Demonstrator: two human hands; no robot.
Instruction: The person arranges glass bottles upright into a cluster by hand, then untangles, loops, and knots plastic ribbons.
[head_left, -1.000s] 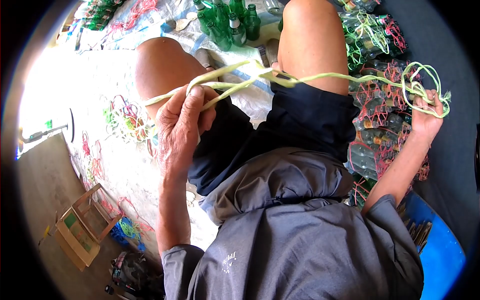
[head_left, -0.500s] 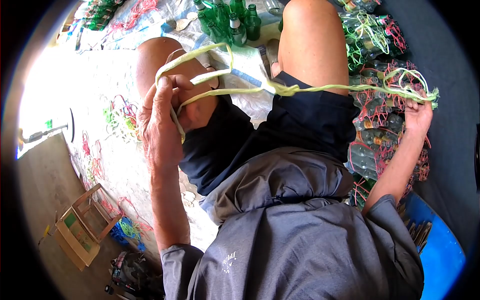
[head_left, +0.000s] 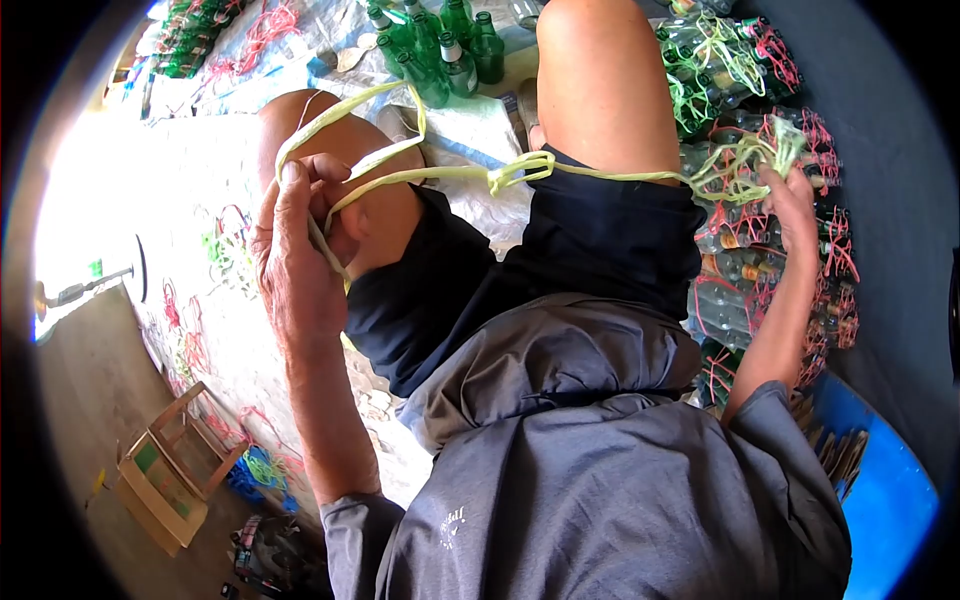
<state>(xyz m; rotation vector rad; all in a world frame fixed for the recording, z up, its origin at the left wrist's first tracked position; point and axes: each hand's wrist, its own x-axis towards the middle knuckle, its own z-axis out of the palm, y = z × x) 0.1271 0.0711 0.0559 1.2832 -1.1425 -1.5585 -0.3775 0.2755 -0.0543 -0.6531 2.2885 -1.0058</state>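
A pale yellow-green cord (head_left: 430,173) stretches across my lap, with a loose looped knot near its middle. My left hand (head_left: 305,235) is closed on one end, thumb and fingers pinching it, and a wide loop rises above the fingers. At the right, my right hand (head_left: 790,195) is closed round the bunched, frayed other end, where several small loops hang beside the fingers. Between the hands the cord passes over my knees and dark shorts (head_left: 610,225).
Green bottles (head_left: 440,60) stand on a sheet ahead. Stacked bottles tied with pink string (head_left: 735,265) line the right side, above a blue container (head_left: 885,490). A wooden frame (head_left: 165,490) lies at lower left, with coloured string scraps on the floor.
My right hand has moved left and slightly up with the bunched end. The middle knot has opened into a looser loop. My left hand has shifted slightly left.
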